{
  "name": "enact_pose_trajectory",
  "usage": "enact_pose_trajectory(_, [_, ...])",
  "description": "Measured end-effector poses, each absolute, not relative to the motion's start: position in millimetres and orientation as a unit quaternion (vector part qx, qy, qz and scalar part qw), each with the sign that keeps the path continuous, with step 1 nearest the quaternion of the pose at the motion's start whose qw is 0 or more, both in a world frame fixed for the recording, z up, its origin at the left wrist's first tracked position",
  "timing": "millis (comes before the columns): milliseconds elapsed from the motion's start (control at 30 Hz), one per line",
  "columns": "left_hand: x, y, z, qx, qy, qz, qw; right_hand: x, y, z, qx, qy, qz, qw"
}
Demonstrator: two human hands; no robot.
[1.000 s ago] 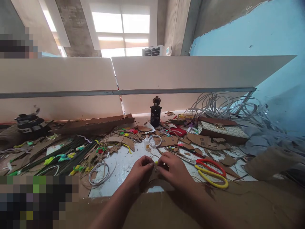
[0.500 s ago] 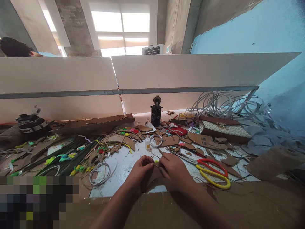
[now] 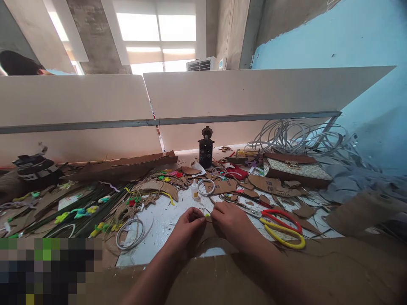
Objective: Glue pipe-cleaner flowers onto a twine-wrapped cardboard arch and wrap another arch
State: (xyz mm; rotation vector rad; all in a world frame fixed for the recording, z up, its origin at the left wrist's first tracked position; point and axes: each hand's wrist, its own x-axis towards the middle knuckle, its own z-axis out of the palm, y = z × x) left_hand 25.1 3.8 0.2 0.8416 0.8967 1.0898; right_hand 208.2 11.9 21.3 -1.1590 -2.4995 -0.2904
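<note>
My left hand [image 3: 187,226] and my right hand [image 3: 233,224] meet over the white table [image 3: 165,220], fingertips pinched together on a small thin brown piece with a yellow-green bit [image 3: 207,217]. What exactly it is I cannot make out. Both wrists rest over a large brown cardboard sheet [image 3: 222,275] at the near edge. A small white glue bottle [image 3: 194,190] and a white ring [image 3: 206,187] lie just beyond the fingers. Red and yellow scissors [image 3: 281,226] lie to the right of my right hand.
Cardboard scraps, green stems with coloured buds [image 3: 79,209] and a wire coil [image 3: 132,233] litter the left. A black jar [image 3: 206,148], a patterned handbag [image 3: 295,169] and loops of white strip [image 3: 299,137] sit behind. White partition boards [image 3: 241,93] close off the back; another person's head shows beyond at the left.
Both hands stay pinched on the small piece, shifting only slightly. The view has drifted a little.
</note>
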Motion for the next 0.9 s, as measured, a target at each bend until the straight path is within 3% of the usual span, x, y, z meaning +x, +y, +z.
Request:
enact_pose_trajectory(200, [25,3,-2,0.376,0.405,0.489,0.675,210,12,24,-0.429,-0.875,-0.018,0.224])
enact_pose_trajectory(500, [26,7,-11,0.389,0.418,0.495,0.655,217,14,30,-0.485,-0.778,0.256,0.305])
enact_pose_trajectory(900, [28,3,2,0.367,0.405,0.491,0.678,209,19,27,-0.528,-0.756,0.276,0.271])
